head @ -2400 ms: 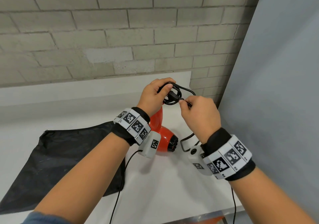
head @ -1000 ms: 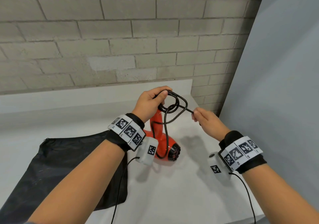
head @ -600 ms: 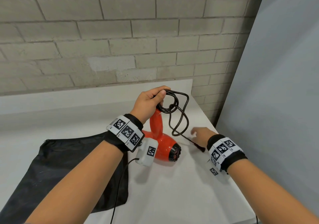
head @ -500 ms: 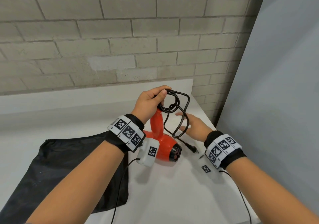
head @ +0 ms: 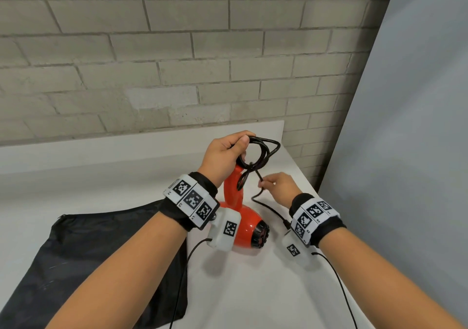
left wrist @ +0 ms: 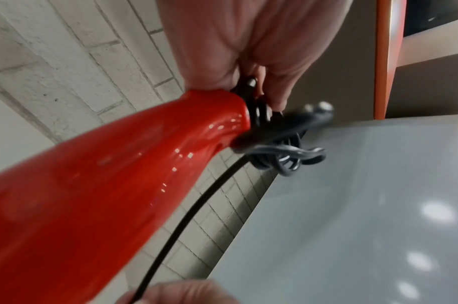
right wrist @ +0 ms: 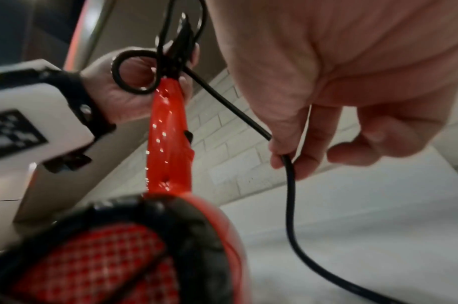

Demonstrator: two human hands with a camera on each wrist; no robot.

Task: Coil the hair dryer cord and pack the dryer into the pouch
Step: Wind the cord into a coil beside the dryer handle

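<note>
A red hair dryer (head: 244, 230) lies on the white table (head: 253, 290) with its handle (head: 233, 187) pointing up. My left hand (head: 225, 156) grips the top of the handle together with several loops of the black cord (head: 263, 151). The same red handle (left wrist: 105, 185) fills the left wrist view. Right of the handle, my right hand (head: 276, 185) pinches the loose end of the cord (right wrist: 284, 162) between thumb and forefinger. From there the cord (head: 273, 211) trails down to the table beside the dryer's grille (right wrist: 92, 263). The black pouch (head: 83, 260) lies flat at the left.
A grey brick wall (head: 177, 62) stands right behind the table. A grey panel (head: 410, 151) closes off the right side. The table's right edge runs close to my right forearm. Thin black wires from the wrist cameras hang over the table near both arms.
My right hand let the cord drop to the table, then rose again and took hold of the loose end near the handle. The left hand kept its grip on the handle and coils.
</note>
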